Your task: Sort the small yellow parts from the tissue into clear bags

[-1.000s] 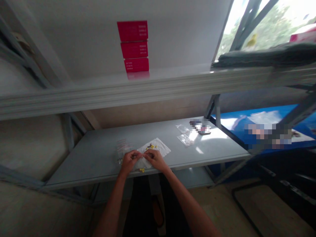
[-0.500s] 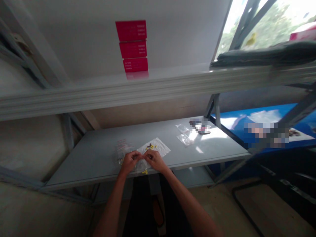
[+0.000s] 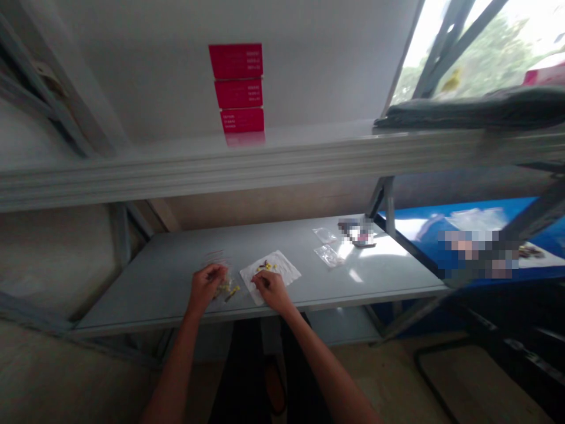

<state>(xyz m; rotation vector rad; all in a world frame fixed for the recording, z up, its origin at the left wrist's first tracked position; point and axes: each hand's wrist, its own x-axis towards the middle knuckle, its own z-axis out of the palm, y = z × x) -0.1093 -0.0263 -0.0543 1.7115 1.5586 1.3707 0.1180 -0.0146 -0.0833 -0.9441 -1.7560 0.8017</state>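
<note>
The left hand (image 3: 206,287) is curled, its fingertips (image 3: 219,274) bunched in a narrow pinch just beside a clear plastic bag (image 3: 216,265) and a small scatter of yellow pieces (image 3: 228,290); whether it holds anything is hidden. The right hand (image 3: 269,290) is also narrowly pinched, resting on the near part of a white paper napkin (image 3: 282,272), and what lies under its fingers cannot be told. Yellow and dark bits (image 3: 267,267) lie on the napkin. Both sit near the edge of a grey metal shelf (image 3: 150,291). Toward the far right lie two small clear bags (image 3: 327,255) and a blurred packet (image 3: 358,232), with a blue surface (image 3: 441,235) beyond
</note>
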